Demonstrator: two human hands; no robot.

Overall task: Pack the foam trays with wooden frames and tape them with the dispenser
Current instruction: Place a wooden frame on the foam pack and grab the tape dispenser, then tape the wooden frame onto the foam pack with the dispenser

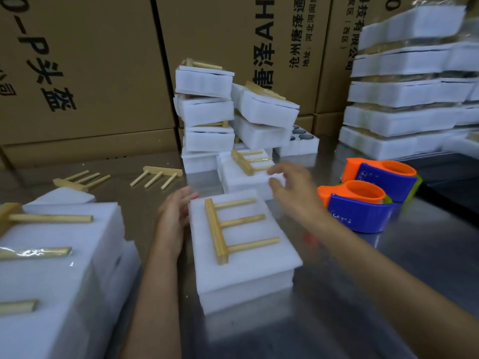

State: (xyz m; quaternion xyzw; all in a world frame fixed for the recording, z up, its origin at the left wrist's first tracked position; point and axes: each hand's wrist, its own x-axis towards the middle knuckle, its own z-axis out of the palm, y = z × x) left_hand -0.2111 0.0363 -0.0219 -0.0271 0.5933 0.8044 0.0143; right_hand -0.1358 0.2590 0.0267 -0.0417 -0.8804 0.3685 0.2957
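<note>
Both hands open: left hand (pixel 173 218) touches foam tray (pixel 248 265); right hand (pixel 290 189) empty.

White foam trays (pixel 243 265), orange-and-blue dispensers (pixel 360 211).

2 tape dispensers (pixel 363 200), 2 loose wooden frames (pixel 121 178), 2 hands (pixel 233 203), approx 20 foam packs (pixel 243 270).

A wooden frame (pixel 228 229) lies on the near foam tray (pixel 248 265) — two tape dispensers (pixel 363 203) to its right, stacked trays (pixel 207 112) behind.
</note>
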